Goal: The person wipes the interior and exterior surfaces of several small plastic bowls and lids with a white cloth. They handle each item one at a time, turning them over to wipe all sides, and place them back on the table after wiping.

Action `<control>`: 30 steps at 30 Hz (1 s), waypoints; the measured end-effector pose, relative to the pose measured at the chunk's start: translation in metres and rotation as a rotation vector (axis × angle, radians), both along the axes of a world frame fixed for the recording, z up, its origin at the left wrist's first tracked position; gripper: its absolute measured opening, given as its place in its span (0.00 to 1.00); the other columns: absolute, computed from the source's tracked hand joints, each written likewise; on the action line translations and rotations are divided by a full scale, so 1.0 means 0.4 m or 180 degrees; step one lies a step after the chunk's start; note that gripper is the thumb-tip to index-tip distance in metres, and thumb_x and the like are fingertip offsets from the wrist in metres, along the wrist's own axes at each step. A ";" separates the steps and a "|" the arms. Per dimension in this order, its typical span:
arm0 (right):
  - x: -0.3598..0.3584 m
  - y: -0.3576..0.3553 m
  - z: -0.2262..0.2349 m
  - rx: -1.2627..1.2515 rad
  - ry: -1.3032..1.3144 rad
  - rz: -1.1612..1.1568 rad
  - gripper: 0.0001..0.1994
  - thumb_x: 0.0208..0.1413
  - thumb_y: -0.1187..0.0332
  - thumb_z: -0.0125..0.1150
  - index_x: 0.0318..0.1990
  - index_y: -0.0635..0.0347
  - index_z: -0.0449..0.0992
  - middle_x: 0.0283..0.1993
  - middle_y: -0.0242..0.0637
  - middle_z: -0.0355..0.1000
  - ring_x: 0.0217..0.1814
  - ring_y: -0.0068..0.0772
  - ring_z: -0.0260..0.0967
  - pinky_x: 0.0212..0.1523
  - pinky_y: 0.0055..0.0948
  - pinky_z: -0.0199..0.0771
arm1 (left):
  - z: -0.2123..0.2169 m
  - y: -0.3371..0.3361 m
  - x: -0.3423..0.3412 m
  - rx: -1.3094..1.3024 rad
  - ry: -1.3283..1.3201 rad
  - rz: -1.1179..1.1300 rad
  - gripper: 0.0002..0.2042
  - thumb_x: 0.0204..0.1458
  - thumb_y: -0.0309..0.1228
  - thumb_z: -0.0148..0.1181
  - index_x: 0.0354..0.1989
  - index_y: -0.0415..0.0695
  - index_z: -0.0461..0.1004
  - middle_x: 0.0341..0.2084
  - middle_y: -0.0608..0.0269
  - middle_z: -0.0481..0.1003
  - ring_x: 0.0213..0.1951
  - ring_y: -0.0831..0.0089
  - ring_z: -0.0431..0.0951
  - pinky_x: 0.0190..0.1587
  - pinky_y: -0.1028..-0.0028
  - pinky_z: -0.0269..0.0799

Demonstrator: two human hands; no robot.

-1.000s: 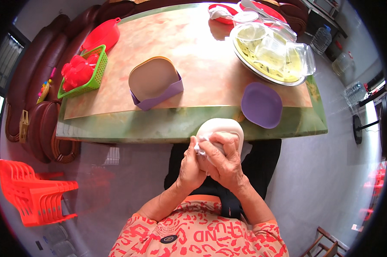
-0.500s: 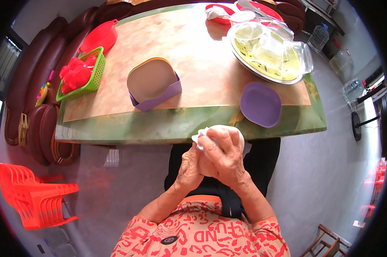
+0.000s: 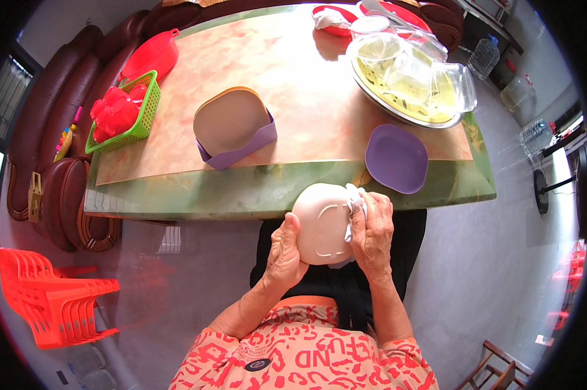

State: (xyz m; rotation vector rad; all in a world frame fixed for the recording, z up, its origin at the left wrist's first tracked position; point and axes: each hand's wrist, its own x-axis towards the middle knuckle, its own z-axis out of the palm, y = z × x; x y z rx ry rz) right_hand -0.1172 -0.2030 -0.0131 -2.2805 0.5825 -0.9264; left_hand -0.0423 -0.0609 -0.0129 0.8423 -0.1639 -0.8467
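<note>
1. Far left, on the floor: one stack of orange plastic chairs [image 3: 53, 302] is standing; number in the stack is not countable.
2. On the marble-patterned table with a green edge [image 3: 293, 188], left end: one green plastic mesh basket [image 3: 145, 104] is holding red plastic pieces [image 3: 114, 112]; count is unclear. One red oval plastic lid [image 3: 149, 60] is lying just behind the basket.
3. Table centre: one stack of square plastic dishes, beige on top and purple at the bottom [image 3: 233, 127], is sitting; at least three layers are showing.
4. Below the table edge, over the lap: one beige square plastic bowl [image 3: 322, 223] is being held with its underside facing the camera, between both hands.
5. Left hand [image 3: 283, 257]: it is gripping the bowl's left rim, thumb lying on the underside, the other fingers are hidden behind it. Forearm is coming up from the lower edge.
6. Right hand [image 3: 373, 233]: fingers are curled, pressing one white cloth [image 3: 354, 207] against the bowl's right edge.
7. Right of the bowl, on the table near its edge: one purple square plastic dish [image 3: 396, 158] is lying alone.
8. Table's right rear: one round metal tray [image 3: 404, 104] is carrying several clear plastic containers [image 3: 407, 71]; at least four.
</note>
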 end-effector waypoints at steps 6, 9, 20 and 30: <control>0.010 0.054 0.026 -0.0702 -0.0180 0.0299 0.21 0.47 0.80 0.58 0.53 0.70 0.72 0.49 0.52 0.66 0.49 0.52 0.64 0.50 0.44 0.67 | 0.001 -0.033 0.004 -0.0037 0.0441 0.0299 0.27 0.65 0.51 0.39 0.61 0.40 0.62 0.55 0.56 0.70 0.55 0.66 0.72 0.59 0.64 0.69; 0.014 0.077 0.043 -0.0814 -0.0311 0.0889 0.23 0.42 0.81 0.61 0.52 0.69 0.73 0.50 0.50 0.67 0.49 0.51 0.65 0.49 0.42 0.70 | 0.010 -0.037 0.012 -0.0217 0.0599 0.0335 0.27 0.65 0.51 0.39 0.60 0.40 0.63 0.54 0.55 0.70 0.55 0.64 0.72 0.58 0.64 0.70; -0.068 0.052 0.019 -0.1657 -0.0207 0.0791 0.22 0.41 0.74 0.69 0.48 0.65 0.76 0.47 0.42 0.68 0.45 0.40 0.68 0.43 0.34 0.73 | 0.063 -0.031 0.048 -0.0138 0.1236 0.0256 0.29 0.66 0.51 0.33 0.66 0.40 0.55 0.62 0.51 0.62 0.63 0.57 0.63 0.66 0.54 0.57; -0.024 -0.030 0.058 -0.1036 -0.0770 0.0149 0.20 0.41 0.81 0.63 0.46 0.70 0.72 0.39 0.50 0.72 0.35 0.51 0.69 0.36 0.40 0.72 | 0.084 0.029 0.070 0.0370 -0.0575 0.0091 0.22 0.65 0.41 0.45 0.57 0.35 0.65 0.49 0.48 0.74 0.45 0.62 0.80 0.39 0.66 0.82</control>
